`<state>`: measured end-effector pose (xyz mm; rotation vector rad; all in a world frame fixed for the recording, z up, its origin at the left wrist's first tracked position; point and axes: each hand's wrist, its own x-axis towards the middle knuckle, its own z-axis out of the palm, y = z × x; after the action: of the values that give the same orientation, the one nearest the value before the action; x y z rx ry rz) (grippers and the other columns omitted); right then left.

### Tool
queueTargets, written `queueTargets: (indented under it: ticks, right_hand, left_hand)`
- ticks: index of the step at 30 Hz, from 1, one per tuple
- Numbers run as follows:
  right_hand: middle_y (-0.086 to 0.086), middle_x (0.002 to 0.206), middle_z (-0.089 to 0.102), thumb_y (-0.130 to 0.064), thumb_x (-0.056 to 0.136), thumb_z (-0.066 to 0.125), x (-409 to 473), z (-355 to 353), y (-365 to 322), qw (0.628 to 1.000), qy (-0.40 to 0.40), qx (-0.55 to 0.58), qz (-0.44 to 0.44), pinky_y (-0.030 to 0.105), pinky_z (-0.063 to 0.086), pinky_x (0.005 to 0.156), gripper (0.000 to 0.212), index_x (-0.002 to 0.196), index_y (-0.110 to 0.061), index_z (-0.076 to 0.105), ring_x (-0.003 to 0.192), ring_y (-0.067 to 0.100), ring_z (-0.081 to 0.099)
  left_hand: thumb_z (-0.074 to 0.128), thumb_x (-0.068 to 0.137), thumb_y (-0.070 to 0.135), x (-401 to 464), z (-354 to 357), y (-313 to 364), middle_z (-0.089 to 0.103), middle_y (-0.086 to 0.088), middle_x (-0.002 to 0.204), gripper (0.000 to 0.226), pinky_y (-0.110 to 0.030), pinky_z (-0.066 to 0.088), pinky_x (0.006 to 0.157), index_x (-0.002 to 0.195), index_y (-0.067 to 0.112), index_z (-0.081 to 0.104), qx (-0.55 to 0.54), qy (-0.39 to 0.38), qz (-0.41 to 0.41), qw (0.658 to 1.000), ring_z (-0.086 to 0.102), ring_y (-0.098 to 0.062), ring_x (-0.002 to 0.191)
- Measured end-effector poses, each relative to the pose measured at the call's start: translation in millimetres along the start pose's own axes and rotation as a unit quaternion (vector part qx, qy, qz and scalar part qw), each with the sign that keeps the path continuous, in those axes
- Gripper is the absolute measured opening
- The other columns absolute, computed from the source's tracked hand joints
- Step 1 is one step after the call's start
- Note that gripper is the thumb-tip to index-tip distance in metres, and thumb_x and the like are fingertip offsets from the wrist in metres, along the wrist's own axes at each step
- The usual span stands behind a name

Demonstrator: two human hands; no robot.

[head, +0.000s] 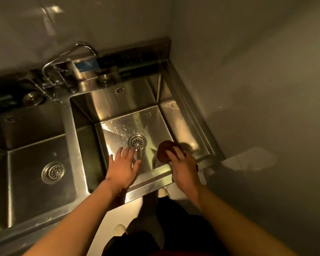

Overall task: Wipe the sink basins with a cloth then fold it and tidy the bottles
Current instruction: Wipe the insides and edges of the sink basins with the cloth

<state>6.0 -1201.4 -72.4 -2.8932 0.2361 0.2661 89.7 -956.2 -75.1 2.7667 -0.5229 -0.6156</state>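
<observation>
right hand grips a brown bunched cloth in the right steel sink basin, lower centre of frame. left hand is spread flat beside the round metal drain

Glossy stainless-steel sink basin; matt, rough brown cloth.

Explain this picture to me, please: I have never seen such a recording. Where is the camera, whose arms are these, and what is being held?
There is no machine here. The single picture comes from a camera worn on a person's head, looking down at their own bare arms. Below them is a steel double sink: a left basin and a right basin, each with a round drain, and a tap behind. The right hand holds a brown cloth in its grip against the right basin's floor. The left hand is open, fingers spread, near the drain. No bottles are visible.
</observation>
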Motion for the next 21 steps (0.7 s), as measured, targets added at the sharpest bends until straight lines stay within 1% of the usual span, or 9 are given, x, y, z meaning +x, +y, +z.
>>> queueTargets:
  ticks: [3,7,10,11,12,14,15,18,21]
  right_hand:
    - [0.000,0.156,0.043,-0.024,0.093,0.062,6,13,-42,0.999,-0.019,0.021,-0.034,0.047,0.041,0.103,0.057,0.147,-0.038,0.047,0.126,0.032,0.048]
    - [-0.005,0.163,0.029,-0.021,0.097,0.053,27,27,-102,0.988,-0.082,0.094,-0.095,0.044,0.033,0.111,0.060,0.151,-0.041,0.035,0.134,0.029,0.035]
    - [-0.002,0.159,0.040,-0.017,0.100,0.053,44,35,-139,0.968,-0.065,0.211,-0.118,0.051,0.037,0.113,0.049,0.147,-0.031,0.051,0.134,0.024,0.034]
    - [-0.001,0.156,0.044,-0.014,0.100,0.054,49,39,-149,0.955,-0.065,0.269,-0.107,0.053,0.036,0.115,0.046,0.144,-0.027,0.055,0.136,0.022,0.034]
    - [-0.001,0.156,0.045,-0.015,0.102,0.052,53,43,-158,0.938,-0.082,0.327,-0.082,0.049,0.033,0.119,0.044,0.144,-0.027,0.056,0.138,0.022,0.035]
    - [-0.003,0.156,0.044,-0.020,0.105,0.048,63,51,-174,0.896,-0.139,0.420,-0.026,0.036,0.029,0.122,0.044,0.148,-0.028,0.051,0.141,0.021,0.040]
    - [-0.002,0.155,0.046,-0.023,0.106,0.047,67,56,-182,0.874,-0.168,0.455,-0.002,0.034,0.030,0.121,0.044,0.150,-0.030,0.049,0.141,0.021,0.043]
    - [-0.001,0.150,0.052,-0.028,0.106,0.047,73,71,-203,0.830,-0.228,0.507,0.041,0.040,0.038,0.118,0.046,0.151,-0.037,0.044,0.136,0.021,0.049]
    - [-0.006,0.151,0.050,-0.028,0.106,0.048,74,81,-225,0.791,-0.262,0.551,0.041,0.042,0.042,0.116,0.049,0.151,-0.045,0.040,0.132,0.016,0.053]
  left_hand:
    - [0.031,0.106,0.053,-14,-21,-46,0.020,-0.004,0.172,0.064,-0.061,0.013,0.127,0.163,0.024,0.026,0.039,0.045,-0.042,0.997,0.008,-0.031,0.161]
    - [0.040,0.105,0.048,-26,-46,-96,0.015,-0.009,0.173,0.067,-0.061,0.016,0.127,0.163,0.019,0.023,0.071,0.079,-0.094,0.990,0.008,-0.033,0.160]
    - [0.046,0.104,0.042,-28,-56,-126,0.017,-0.008,0.172,0.068,-0.064,0.024,0.123,0.163,0.017,0.022,0.062,0.102,-0.130,0.984,0.014,-0.035,0.159]
    - [0.046,0.104,0.040,-27,-58,-134,0.019,-0.008,0.172,0.067,-0.064,0.027,0.122,0.163,0.016,0.022,0.055,0.109,-0.136,0.983,0.016,-0.036,0.158]
    - [0.044,0.105,0.040,-26,-59,-142,0.020,-0.008,0.172,0.067,-0.064,0.028,0.121,0.163,0.016,0.022,0.048,0.114,-0.138,0.983,0.018,-0.037,0.158]
    - [0.037,0.105,0.042,-17,-60,-152,0.022,-0.008,0.171,0.066,-0.061,0.027,0.123,0.163,0.016,0.022,0.034,0.123,-0.130,0.983,0.019,-0.037,0.157]
    - [0.034,0.104,0.042,-10,-62,-155,0.023,-0.008,0.171,0.066,-0.058,0.026,0.124,0.163,0.015,0.023,0.026,0.130,-0.124,0.983,0.020,-0.037,0.157]
    - [0.031,0.106,0.036,22,-68,-159,0.025,-0.010,0.171,0.062,-0.051,0.020,0.128,0.162,0.009,0.027,-0.013,0.177,-0.121,0.977,0.021,-0.032,0.158]
    - [0.034,0.110,0.032,50,-70,-156,0.024,-0.006,0.171,0.056,-0.048,0.018,0.130,0.162,0.013,0.028,-0.093,0.235,-0.172,0.952,0.020,-0.025,0.158]
